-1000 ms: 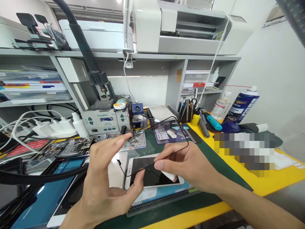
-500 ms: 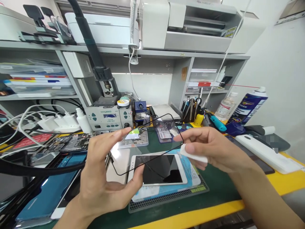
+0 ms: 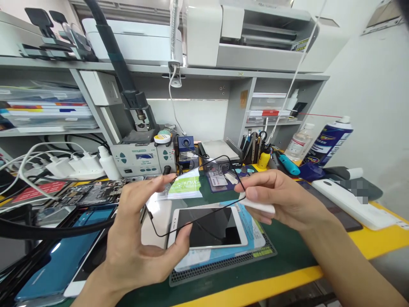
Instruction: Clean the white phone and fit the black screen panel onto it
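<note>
Black-edged clear panel [image 3: 204, 200] is mid-frame, raised over the counter [image 3: 297, 253]. Left hand [image 3: 137, 238]: thumb and index set wide, gripping it by opposite edges. Right hand [image 3: 275, 196]: fingers pinching a white pad [image 3: 263, 207] at the panel's right corner; can't tell if they grip the panel too. White phone [image 3: 207, 232] directly below. Tight on the left: circuit boards [image 3: 92, 192], blue back cover [image 3: 64, 256], black tube [image 3: 64, 231] crossing lower left. Green-printed packet [image 3: 185, 183] behind. Spray can [image 3: 330, 143] at right.

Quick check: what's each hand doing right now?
Left hand: holding the black frame between thumb and fingers.
Right hand: closed on a white pad, at the frame's edge.
</note>
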A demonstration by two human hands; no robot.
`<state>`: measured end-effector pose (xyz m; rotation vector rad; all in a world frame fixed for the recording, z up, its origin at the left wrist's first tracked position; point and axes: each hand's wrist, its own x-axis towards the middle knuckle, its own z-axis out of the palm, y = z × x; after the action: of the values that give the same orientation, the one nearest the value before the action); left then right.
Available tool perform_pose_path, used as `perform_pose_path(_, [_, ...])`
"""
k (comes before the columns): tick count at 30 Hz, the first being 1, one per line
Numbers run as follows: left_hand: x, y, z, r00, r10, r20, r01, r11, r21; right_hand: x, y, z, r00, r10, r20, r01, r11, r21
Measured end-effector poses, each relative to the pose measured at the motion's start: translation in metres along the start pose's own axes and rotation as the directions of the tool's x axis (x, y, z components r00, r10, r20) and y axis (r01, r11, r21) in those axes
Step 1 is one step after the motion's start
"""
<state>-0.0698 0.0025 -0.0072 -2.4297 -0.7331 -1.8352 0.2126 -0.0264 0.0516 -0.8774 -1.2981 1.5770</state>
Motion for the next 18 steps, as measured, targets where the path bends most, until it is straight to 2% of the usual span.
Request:
perform_pose_path(5, [-0.0006, -0.0008, 0.0004, 1.000, 0.022, 0.001, -0.022, 1.000, -0.001, 0.0011, 0.0010, 0.0028, 0.999, -0.029, -0.023, 0.028, 1.000, -0.004])
perform_pose_path(12, [-0.0001, 0.0030, 0.0004, 1.000, -0.011, -0.006, 0.011, 1.000, 0.012, 0.0000, -0.0007, 0.0069, 0.998, -0.031, -0.050, 0.030, 0.999, -0.022])
perform_pose_path(18, [0.0006, 0.0044, -0.0002, 1.000, -0.027, 0.011, 0.027, 1.000, 0.014, 0.0013, 0.0036, 0.0026, 0.999, -0.044, -0.015, 0.044, 0.999, 0.007])
